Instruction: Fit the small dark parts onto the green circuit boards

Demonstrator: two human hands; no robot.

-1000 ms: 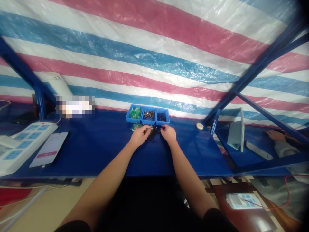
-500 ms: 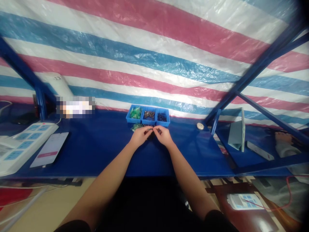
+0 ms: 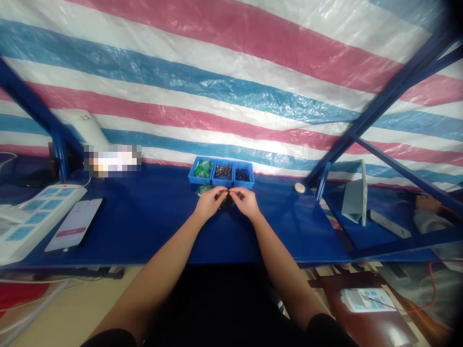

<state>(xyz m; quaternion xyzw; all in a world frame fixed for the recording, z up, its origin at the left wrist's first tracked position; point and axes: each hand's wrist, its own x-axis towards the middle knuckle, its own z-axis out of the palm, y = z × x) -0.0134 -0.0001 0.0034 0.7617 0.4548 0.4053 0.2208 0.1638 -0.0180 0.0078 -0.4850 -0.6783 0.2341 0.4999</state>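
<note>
My left hand (image 3: 209, 202) and my right hand (image 3: 245, 200) meet fingertip to fingertip above the blue table (image 3: 152, 212). Both are closed in a pinch; what sits between the fingers is too small to name. Under them lies a small pile of dark pieces (image 3: 227, 202), partly covered by the hands. Beside my left hand is a green packet (image 3: 203, 191). Just beyond stand three joined blue bins: the left bin (image 3: 195, 180) holds green packets, the middle bin (image 3: 222, 183) brass-and-dark small parts, the right bin (image 3: 244, 185) dark small parts.
At left lie a phone (image 3: 74, 224) and a white power strip (image 3: 39, 219). A round cream object (image 3: 299, 188) sits near the blue frame post (image 3: 323, 182). Beyond it are a tablet in a case (image 3: 354, 197) and another person's hand (image 3: 427, 202). A striped sheet (image 3: 231, 86) hangs behind.
My fingers have shifted slightly at the pinch, and more of the dark pile shows between my hands. The bins and other things stay where they were.
</note>
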